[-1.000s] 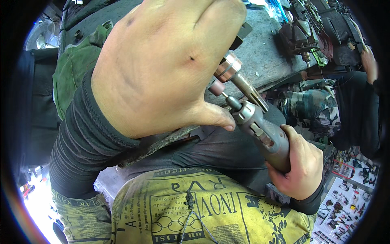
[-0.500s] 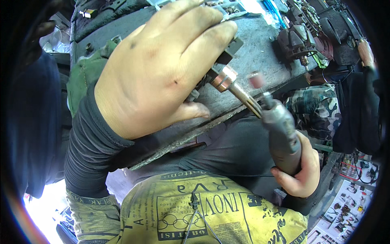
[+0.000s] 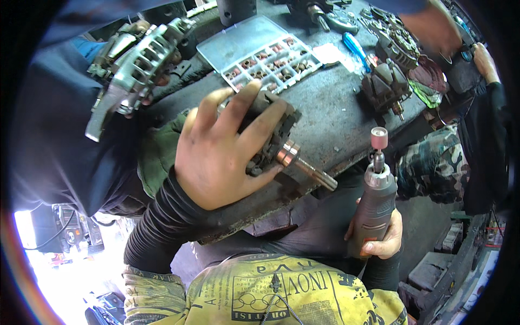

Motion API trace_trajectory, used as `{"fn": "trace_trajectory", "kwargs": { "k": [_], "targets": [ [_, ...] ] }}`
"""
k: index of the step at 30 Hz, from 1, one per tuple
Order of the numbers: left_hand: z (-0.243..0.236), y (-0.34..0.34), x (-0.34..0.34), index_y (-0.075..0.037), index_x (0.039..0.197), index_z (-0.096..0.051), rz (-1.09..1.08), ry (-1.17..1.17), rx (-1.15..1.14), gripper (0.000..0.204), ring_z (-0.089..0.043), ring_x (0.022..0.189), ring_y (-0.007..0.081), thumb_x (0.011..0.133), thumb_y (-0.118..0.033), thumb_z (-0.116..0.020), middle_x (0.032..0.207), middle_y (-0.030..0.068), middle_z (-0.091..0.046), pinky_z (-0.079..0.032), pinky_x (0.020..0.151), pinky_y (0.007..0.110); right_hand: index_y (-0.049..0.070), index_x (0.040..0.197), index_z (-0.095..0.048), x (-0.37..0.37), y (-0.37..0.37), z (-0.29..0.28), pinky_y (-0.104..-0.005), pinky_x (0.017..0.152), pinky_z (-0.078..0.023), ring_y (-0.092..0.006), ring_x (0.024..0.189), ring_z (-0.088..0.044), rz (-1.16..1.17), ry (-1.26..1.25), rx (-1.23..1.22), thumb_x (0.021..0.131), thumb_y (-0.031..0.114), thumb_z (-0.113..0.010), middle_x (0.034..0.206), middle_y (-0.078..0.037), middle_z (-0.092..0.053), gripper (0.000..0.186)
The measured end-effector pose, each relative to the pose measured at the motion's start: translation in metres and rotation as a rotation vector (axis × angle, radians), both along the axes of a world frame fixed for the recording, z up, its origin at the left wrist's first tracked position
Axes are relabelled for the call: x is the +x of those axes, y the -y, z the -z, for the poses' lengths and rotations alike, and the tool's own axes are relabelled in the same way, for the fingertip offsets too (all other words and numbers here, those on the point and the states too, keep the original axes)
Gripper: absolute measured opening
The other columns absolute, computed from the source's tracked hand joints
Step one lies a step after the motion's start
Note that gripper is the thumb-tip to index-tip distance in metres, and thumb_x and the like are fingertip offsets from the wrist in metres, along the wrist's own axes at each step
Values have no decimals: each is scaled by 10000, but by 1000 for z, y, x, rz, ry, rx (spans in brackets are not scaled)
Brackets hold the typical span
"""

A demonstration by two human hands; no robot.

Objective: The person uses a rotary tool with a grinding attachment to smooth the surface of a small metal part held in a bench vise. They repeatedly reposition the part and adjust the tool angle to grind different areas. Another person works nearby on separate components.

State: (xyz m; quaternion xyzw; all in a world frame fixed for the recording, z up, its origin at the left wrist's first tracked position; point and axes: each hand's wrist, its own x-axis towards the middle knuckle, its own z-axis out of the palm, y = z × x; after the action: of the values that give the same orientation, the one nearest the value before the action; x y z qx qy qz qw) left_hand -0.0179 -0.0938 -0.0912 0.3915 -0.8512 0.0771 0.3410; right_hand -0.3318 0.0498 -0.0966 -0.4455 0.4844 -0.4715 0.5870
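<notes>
My left hand (image 3: 222, 146) is spread over a dark alternator rotor (image 3: 279, 122), fingers curled over its far side and thumb along the near side. The rotor lies on the workbench (image 3: 325, 122), its copper-coloured slip rings (image 3: 288, 153) and splined shaft (image 3: 319, 176) pointing right and toward me past the bench edge. My right hand (image 3: 385, 233) is closed round a grey rotary tool (image 3: 377, 200), held upright in front of the bench. The tool's pink abrasive drum (image 3: 379, 138) stands to the right of the shaft, apart from it.
Beyond my left hand is an open clear compartment box (image 3: 265, 67) of small drum bits. A second rotor (image 3: 385, 86) and a blue-handled tool (image 3: 356, 50) lie farther right. At left, another person holds a metal casting (image 3: 143, 67); other people's hands (image 3: 486, 62) show at the upper right.
The view has shifted, bringing the compartment box and casting fully into sight. The rotary tool has moved away from the shaft and now stands more upright. My left hand stays on the rotor.
</notes>
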Motion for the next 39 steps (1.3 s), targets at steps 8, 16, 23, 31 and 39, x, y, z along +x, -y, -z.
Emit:
{"fn": "trace_trajectory", "kwargs": {
  "k": [8, 16, 23, 31, 39],
  "targets": [
    [24, 4, -5, -157, 1427, -589, 38, -83, 12, 852, -577, 891, 302, 657, -385, -875, 1362, 169, -517, -547, 762, 399, -64, 1259, -525, -13, 13, 24, -341, 735, -583, -216, 806, -707, -59, 46, -43, 652, 189, -925, 972, -143, -694, 770],
    [13, 1, -2, -82, 1361, -627, 35, -103, 89, 760, -644, 1026, 384, 630, -185, -810, 1376, 224, -529, -571, 856, 437, -67, 1315, -504, -13, 9, 15, -352, 768, -587, -223, 843, -708, -68, 62, -49, 672, 126, -888, 1016, -149, -688, 773],
    [-18, -8, 2, -85, 1314, -649, 39, -161, 49, 686, -674, 941, 361, 650, -189, -786, 1312, 201, -549, -590, 743, 417, -54, 1345, -509, -14, -4, 5, -351, 806, -575, -219, 880, -699, -129, 194, -34, 674, 101, -881, 1056, -123, -676, 783],
    [-44, -25, 6, -30, 1250, -686, -43, -57, 200, 592, -709, 889, 358, 681, -165, -781, 1224, 220, -577, -599, 736, 395, -41, 1390, -516, -27, -18, -2, -292, 865, -504, -133, 964, -622, -224, 214, -76, 715, 125, -891, 1093, -53, -657, 790],
    [-73, -31, 15, 2, 1241, -668, 54, 25, 362, 590, -657, 988, 385, 669, -126, -738, 1227, 246, -567, -548, 877, 416, -86, 1304, -556, -29, -27, -6, -328, 778, -557, -201, 861, -707, -172, 286, -93, 692, 132, -898, 1020, -135, -698, 734]
  ]
}}
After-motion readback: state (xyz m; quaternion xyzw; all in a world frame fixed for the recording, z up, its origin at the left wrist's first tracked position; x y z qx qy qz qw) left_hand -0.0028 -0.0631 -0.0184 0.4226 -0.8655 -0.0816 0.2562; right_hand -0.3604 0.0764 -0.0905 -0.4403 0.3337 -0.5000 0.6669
